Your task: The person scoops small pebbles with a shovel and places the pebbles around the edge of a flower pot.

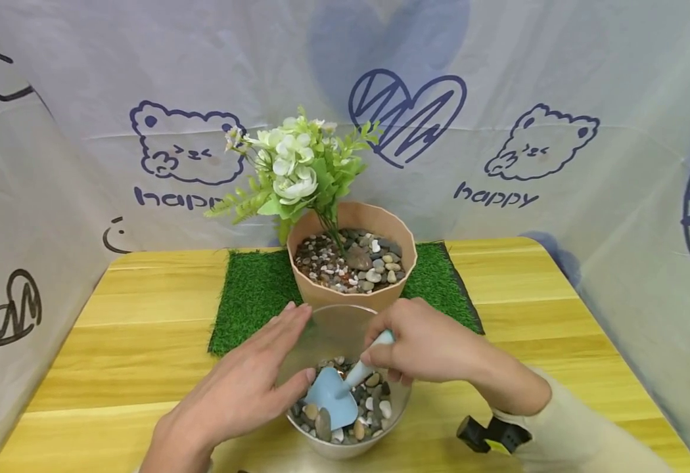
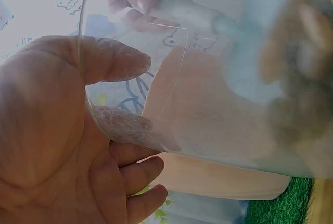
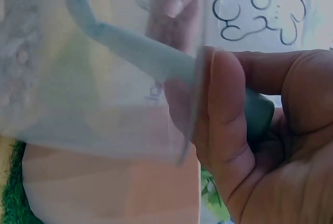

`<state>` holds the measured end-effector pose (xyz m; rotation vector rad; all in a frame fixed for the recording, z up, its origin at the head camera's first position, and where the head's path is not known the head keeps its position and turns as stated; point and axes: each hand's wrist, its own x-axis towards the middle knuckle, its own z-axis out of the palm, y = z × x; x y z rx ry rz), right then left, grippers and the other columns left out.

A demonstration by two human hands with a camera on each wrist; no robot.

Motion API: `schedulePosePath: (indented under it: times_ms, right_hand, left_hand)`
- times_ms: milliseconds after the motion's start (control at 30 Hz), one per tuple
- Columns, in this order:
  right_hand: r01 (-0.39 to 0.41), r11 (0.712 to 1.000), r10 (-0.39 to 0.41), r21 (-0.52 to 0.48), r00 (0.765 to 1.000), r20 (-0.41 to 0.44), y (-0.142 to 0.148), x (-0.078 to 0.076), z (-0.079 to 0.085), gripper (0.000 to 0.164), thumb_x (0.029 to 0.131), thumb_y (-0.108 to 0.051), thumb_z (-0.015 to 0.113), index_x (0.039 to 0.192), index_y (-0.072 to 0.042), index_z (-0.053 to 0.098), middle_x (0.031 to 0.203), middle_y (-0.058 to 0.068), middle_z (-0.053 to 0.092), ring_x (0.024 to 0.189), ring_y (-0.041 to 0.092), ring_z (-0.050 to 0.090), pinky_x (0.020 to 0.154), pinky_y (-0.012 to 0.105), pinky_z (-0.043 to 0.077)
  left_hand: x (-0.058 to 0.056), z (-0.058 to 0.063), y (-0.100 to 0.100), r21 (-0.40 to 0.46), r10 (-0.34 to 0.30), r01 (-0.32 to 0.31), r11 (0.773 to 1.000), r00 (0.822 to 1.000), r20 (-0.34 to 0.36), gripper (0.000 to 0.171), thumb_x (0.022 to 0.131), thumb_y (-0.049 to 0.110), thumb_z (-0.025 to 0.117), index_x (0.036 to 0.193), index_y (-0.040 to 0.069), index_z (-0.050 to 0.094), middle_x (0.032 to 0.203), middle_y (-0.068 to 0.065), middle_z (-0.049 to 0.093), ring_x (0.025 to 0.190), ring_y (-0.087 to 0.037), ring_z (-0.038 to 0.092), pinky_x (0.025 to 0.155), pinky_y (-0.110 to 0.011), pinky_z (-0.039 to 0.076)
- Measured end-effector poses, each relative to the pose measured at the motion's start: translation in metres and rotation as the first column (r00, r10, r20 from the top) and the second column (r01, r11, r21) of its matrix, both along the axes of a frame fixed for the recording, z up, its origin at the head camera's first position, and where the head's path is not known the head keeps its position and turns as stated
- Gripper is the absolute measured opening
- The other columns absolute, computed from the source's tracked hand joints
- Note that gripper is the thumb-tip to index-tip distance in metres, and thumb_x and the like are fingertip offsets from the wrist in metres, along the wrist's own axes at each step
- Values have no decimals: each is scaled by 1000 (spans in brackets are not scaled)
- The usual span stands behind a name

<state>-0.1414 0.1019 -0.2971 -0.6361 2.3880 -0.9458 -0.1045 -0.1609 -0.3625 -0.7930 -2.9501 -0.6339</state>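
Observation:
A clear plastic container [image 1: 401, 394] with mixed pebbles [image 1: 374, 410] stands at the front of the table. My right hand [image 1: 424, 341] grips the pale blue handle [image 3: 148, 57] of a small toy shovel [image 1: 333, 397]. Its blade lies down among the stones, inside the container. On the other side, my left hand [image 1: 241, 378] rests along the container's rim, fingers straight and together, thumb apart. In the left wrist view, the left thumb [image 2: 117, 60] overlaps the clear rim.
Right behind the container is a peach flowerpot [image 1: 353, 299] with pebbles and white artificial flowers [image 1: 294, 164]. The pot stands on a green turf mat [image 1: 250, 302] on the wooden table [image 1: 114, 368]. A printed curtain [image 1: 499, 52] hangs around the back and sides.

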Motion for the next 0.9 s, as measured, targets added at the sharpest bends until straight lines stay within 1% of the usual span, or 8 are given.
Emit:
schedulePosePath:
  times_ms: [100,200,300,367,600,733,900]
  right_hand:
    - [1,999,1,-35,1000,30,9,-1,1,9,90,-20,67,86,-16,74,55,2,63,47,17,63,48,35,55]
    - [39,995,-30,-93,995,96,17,-1,-1,9,90,-17,67,87,-12,74,56,5,63,47,17,61,49,37,57]
    - [90,985,-68,-145,986,152,26,0,-3,10,90,-16,67,89,-8,74,59,8,64,48,16,60,48,38,58]
    - [107,980,-80,-167,984,160,30,0,-3,12,90,-17,67,89,-7,74,60,9,65,48,15,59,46,36,58]
    - [123,968,-85,-219,981,177,39,4,-4,15,91,-18,67,89,-4,74,65,12,66,51,16,59,46,36,57]
    - [138,960,-90,-244,976,197,45,4,-7,17,91,-18,67,92,-2,74,68,12,67,51,15,60,46,38,57]
    - [182,944,-119,-274,966,231,56,2,-11,21,91,-19,68,95,1,72,70,13,67,51,15,60,46,37,57]
  left_hand:
    - [0,0,0,-4,-1,1,1000,1000,1,76,97,56,46,157,25,9,163,10,11,150,-11,11,121,-40,24]
    - [0,0,0,-5,-5,5,1000,1000,-3,76,97,58,43,157,24,10,163,10,11,151,-12,12,121,-40,23]
    - [0,0,0,1,-8,8,1000,1000,-3,76,97,57,44,157,25,10,163,10,12,151,-13,13,121,-40,24]
    - [0,0,0,1,-6,6,1000,1000,0,76,97,57,44,156,25,9,163,10,11,151,-13,13,121,-40,24]
    - [1,0,0,-2,-4,4,1000,1000,-3,76,97,56,46,157,20,15,163,9,11,151,-14,13,121,-40,23]
    - [1,0,0,-5,-1,1,1000,1000,-1,76,98,55,46,157,21,13,163,9,11,151,-12,12,121,-39,22]
    - [1,1,0,-8,0,0,1000,1000,2,76,98,56,45,157,22,11,163,10,11,151,-11,11,121,-39,22]
